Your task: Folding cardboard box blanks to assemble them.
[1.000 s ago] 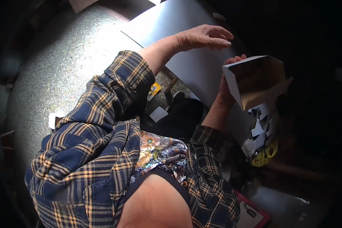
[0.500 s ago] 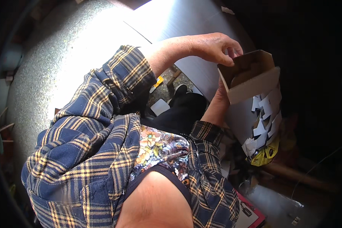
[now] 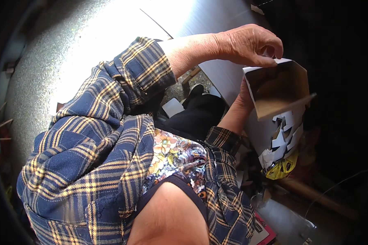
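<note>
An open cardboard box [image 3: 280, 87], white outside and brown inside, is at the upper right with its mouth turned toward me. My left hand [image 3: 255, 45] reaches across from the left and pinches its far upper edge, thumb over the rim and fingers curled. My right hand [image 3: 244, 96] comes up from below against the box's left side; the box hides its fingers. One brown flap [image 3: 286, 107] sticks out along the near edge of the mouth. The inside looks bare as far as the shadow lets me see.
Cut white card pieces [image 3: 282, 141] lie beyond the right forearm, by a yellow plastic bag [image 3: 282, 167]. A grey tabletop [image 3: 221, 77] runs behind the hands. A pink-edged package [image 3: 265, 230] lies at the lower right, near clear plastic [image 3: 286, 214]. The far right is dark.
The box has shifted slightly right and tipped, so more of its inside shows. My left hand has moved right and up along with it, its thumb now over the rim.
</note>
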`<state>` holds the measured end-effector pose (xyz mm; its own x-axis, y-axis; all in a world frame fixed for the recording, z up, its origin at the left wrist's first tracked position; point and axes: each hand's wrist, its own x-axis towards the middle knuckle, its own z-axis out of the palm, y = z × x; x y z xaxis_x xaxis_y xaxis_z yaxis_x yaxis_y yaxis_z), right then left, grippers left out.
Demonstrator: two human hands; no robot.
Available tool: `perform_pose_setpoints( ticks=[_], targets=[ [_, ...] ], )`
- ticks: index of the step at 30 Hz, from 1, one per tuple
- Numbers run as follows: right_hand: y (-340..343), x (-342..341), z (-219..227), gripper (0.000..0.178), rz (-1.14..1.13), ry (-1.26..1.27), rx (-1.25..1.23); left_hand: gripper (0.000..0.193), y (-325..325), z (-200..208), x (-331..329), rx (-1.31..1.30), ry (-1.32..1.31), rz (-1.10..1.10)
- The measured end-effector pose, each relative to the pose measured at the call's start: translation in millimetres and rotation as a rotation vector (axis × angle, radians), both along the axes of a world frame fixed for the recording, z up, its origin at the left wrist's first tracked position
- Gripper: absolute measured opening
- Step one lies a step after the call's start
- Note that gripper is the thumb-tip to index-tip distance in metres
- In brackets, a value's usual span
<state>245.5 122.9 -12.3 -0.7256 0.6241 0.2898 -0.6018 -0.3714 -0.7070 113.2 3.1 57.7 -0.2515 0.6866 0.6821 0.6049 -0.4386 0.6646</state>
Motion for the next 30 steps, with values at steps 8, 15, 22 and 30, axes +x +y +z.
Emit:
perform_pose_setpoints(
  ticks=[8, 15, 22, 30],
  targets=[
    [12, -4, -3, 0.050, -0.039, -0.229, 0.023, 0.037, -2, 0, -1, 0.160, 0.059, 0.225],
    [14, 3, -22, 0.051, -0.037, -0.410, -0.042, 0.029, 12, -20, -17, -0.174, -0.031, -0.143],
    [24, 5, -1, 0.065, -0.054, -0.326, 0.016, 0.021, 5, -39, -36, -0.401, -0.131, 0.162],
    [14, -10, 19, 0.050, -0.365, -0.384, 0.427, 0.035, 34, -72, -34, -0.559, -0.105, 0.358]
  ],
)
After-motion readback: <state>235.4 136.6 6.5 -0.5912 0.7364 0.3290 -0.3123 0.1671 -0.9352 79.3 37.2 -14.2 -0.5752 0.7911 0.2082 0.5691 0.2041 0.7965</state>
